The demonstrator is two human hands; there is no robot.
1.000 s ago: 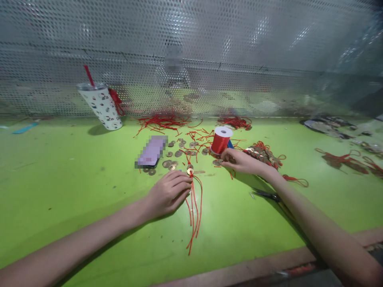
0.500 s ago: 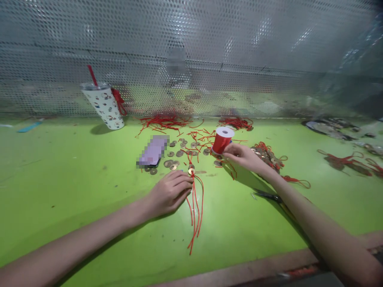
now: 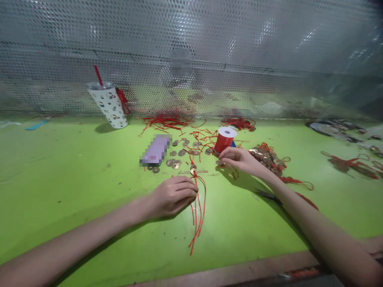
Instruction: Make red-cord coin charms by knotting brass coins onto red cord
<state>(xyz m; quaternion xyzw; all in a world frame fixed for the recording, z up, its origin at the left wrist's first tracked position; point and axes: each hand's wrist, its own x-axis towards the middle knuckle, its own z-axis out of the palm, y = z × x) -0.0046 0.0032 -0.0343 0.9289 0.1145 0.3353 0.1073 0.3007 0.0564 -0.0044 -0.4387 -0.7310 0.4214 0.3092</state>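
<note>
Tabletop [image 3: 74, 167]: green, scuffed.
Left hand [image 3: 175, 195]: nearest; palm down, fingers curled in, tips pinched on the red cords.
Red cords [image 3: 198, 211]: a bundle lying on the tabletop, loose ends trailing toward the near edge; the far end carries a brass coin [image 3: 194, 171] just past the left fingertips.
Scissors [image 3: 267, 195]: flat on the tabletop, beside the right forearm.
Right hand [image 3: 241, 159]: fingers drawn together, tips on a single coin [image 3: 220, 162]; whether it grips the coin cannot be told.
Spool [image 3: 224, 139]: red thread, upright, just beyond the right hand.
Loose coins [image 3: 179, 153]: scattered between phone [image 3: 155, 150] and spool.
Strung coins [image 3: 267, 156]: a heap right of the spool.
Cup [image 3: 109, 105]: patterned, red straw, far left.
Cord scraps [image 3: 164, 119]: along the mesh wall [image 3: 209, 40].
</note>
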